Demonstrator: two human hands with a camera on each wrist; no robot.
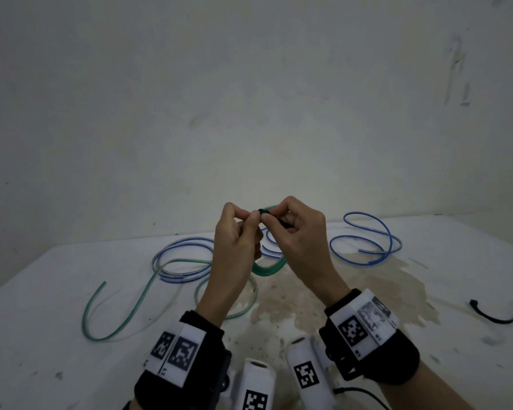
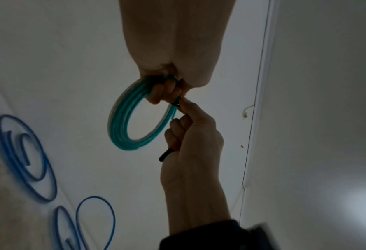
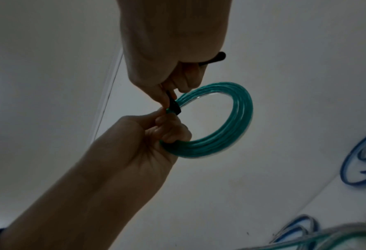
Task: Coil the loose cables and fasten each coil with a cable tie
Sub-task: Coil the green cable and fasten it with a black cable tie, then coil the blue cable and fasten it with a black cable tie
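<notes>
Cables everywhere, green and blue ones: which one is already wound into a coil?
The green coil, held up in the left hand while the right hand wraps a black tie round it. The other green cable and the blue cables lie loose on the table.

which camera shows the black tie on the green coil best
The right wrist view: the tie is seen wrapped round the green coil. The left wrist view shows mostly its tail, and in the head view the fingers nearly hide it.

No legible text (only fiducial patterns)
</notes>
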